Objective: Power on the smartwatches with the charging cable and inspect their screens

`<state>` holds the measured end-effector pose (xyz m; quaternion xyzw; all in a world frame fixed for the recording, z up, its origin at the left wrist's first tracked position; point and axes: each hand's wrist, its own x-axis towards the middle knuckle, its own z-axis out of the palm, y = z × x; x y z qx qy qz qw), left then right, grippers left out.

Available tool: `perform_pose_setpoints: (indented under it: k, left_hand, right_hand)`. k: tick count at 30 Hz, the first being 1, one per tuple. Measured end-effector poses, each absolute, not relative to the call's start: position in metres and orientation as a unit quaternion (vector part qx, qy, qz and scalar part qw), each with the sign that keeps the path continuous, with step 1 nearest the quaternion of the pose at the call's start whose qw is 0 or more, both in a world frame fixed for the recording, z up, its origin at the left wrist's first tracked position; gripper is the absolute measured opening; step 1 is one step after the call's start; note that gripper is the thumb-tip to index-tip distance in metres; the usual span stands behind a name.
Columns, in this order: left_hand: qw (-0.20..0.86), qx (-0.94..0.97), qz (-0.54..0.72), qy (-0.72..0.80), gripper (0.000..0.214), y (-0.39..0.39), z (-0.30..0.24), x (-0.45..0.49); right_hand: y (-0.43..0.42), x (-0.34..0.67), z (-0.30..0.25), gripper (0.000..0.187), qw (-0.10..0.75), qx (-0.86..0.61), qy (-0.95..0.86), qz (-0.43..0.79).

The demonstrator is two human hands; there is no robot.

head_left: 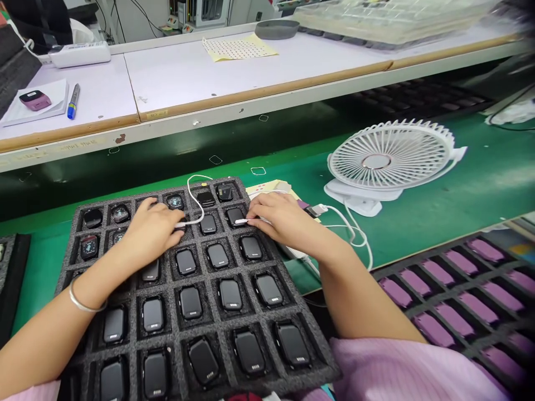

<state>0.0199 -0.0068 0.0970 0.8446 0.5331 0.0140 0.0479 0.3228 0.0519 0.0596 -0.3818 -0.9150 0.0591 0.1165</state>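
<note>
A dark grey foam tray (171,328) lies in front of me, with a black smartwatch body (229,294) in nearly every visible pocket. Most lie face down with small metal contacts showing; several near the far left have lit screens. My left hand (152,228) rests over the upper middle pockets, its fingers closed on the end of a white charging cable (194,221). That cable loops toward the tray's far edge. My right hand (278,217) pinches a second white charging cable (241,221), its tip over a watch in the right column. My palms hide some pockets.
A white fan (376,161) stands on the green mat to the right, beside looping white cables (355,234). Another tray (457,284) holds purple pieces at lower right. A raised shelf (175,83) behind carries a marker (73,102), a yellow sticker sheet (240,47) and a dark round dish (276,29).
</note>
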Motion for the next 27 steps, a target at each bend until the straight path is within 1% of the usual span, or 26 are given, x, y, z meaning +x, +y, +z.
perform_pose_setpoints:
  k: [3,5,7,9,13,17,19,22,27]
  left_hand:
    - [0.183,0.789,0.110,0.575,0.039,0.005,0.093,-0.001]
    - [0.243,0.767,0.142,0.577,0.043,0.009,0.089,-0.009]
    - [0.279,0.766,0.138,0.562,0.045,0.011,0.084,-0.012]
    - [0.301,0.770,0.116,0.550,0.047,0.011,0.081,-0.011]
    - [0.296,0.777,0.080,0.549,0.052,0.009,0.081,-0.008]
    - [0.258,0.799,0.043,0.542,0.047,0.009,0.084,-0.009]
    - [0.266,0.798,0.043,0.539,0.046,0.010,0.085,-0.011]
    - [0.283,0.797,0.041,0.532,0.047,0.012,0.087,-0.014]
    - [0.274,0.799,0.035,0.534,0.048,0.011,0.087,-0.013]
  right_hand:
    - [0.054,0.321,0.066,0.024,0.143,-0.381,-0.908,0.102]
    - [0.059,0.320,0.068,0.026,0.158,-0.395,-0.894,0.143]
    - [0.064,0.318,0.066,0.026,0.135,-0.409,-0.889,0.154]
    - [0.068,0.316,0.063,0.028,0.101,-0.417,-0.893,0.133]
    - [0.070,0.311,0.057,0.032,0.088,-0.423,-0.895,0.109]
    - [0.069,0.308,0.058,0.031,0.059,-0.450,-0.887,0.087]
    - [0.071,0.308,0.057,0.029,0.048,-0.447,-0.889,0.089]
    - [0.076,0.310,0.055,0.028,0.063,-0.426,-0.897,0.103]
    - [0.078,0.312,0.049,0.028,0.094,-0.414,-0.900,0.101]
